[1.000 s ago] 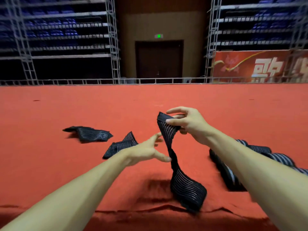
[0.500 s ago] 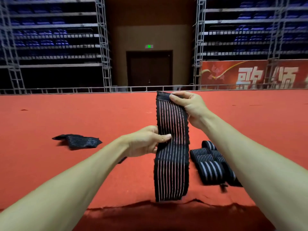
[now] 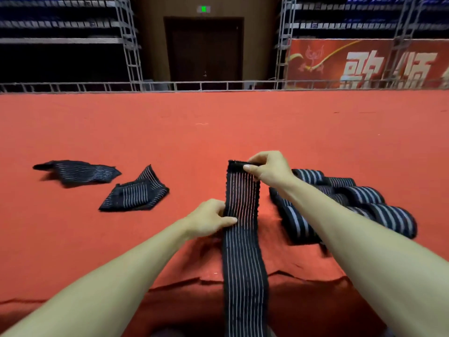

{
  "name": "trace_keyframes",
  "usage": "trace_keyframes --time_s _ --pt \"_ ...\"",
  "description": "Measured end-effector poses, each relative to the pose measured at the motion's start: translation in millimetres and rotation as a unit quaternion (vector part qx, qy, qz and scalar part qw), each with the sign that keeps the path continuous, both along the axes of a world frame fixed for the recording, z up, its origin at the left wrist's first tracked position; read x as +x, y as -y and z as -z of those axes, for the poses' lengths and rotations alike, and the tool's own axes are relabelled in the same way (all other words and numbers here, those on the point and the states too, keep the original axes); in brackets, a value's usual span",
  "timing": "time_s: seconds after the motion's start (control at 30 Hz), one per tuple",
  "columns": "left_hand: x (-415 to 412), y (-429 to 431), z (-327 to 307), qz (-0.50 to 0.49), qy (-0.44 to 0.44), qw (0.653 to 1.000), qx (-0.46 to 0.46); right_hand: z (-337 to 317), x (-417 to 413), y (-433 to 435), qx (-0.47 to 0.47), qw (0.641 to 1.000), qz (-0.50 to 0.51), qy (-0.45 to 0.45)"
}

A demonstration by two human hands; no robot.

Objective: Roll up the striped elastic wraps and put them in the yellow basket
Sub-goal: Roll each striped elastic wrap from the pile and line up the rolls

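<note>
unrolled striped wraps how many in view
3: one held wrap between left hand and right hand, one folded wrap on the carpet to its left, one crumpled wrap farthest left. The rolled pile may hide others.

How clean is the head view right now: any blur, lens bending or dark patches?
Head view: the stretched wrap between left hand and right hand is sharp, stripes distinct; the rolled wraps look slightly smeared; the trusses tilt inward from the wide lens; the stands are nearly black; the red carpet is evenly lit, with soft shadows under the loose wraps.
</note>
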State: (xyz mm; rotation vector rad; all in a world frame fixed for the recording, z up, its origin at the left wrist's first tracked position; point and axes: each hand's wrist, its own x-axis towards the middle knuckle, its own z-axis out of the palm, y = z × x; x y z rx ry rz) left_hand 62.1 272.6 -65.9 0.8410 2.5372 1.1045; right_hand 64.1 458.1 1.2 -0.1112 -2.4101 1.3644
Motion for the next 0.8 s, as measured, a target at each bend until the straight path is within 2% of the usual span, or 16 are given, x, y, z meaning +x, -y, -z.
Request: trace_keyframes --time_s 0.1,0.23,0.4,0.57,0.7,0.8 --pt "-13.7 0.0 32.5 -0.068 -0.134 0.981 -0.120 34.0 -18.8 -1.7 -0.016 1.000 0.014 0.017" --pt "-15.2 1.4 64.4 -0.120 -0.206 0.968 -0.078 70.9 -41.4 -0.6 0.064 0.997 0.032 0.040" --pt "-16.7 1.2 66.9 -0.136 -0.213 0.967 -0.041 112.9 -59.4 5.1 0.030 0.996 0.045 0.067" --pt "-18.5 0.8 67.1 -0.153 -0.185 0.971 -0.012 121.9 -67.8 9.2 0.081 0.992 0.090 0.045" --pt "-22.9 15.5 55.3 -0.152 -0.084 0.979 0.108 117.8 -60.8 16.6 0.119 0.990 0.077 0.021" --pt "-33.3 55.0 41.1 -0.178 -0.121 0.970 0.116 108.0 -59.5 37.4 0.156 0.986 0.054 -0.022"
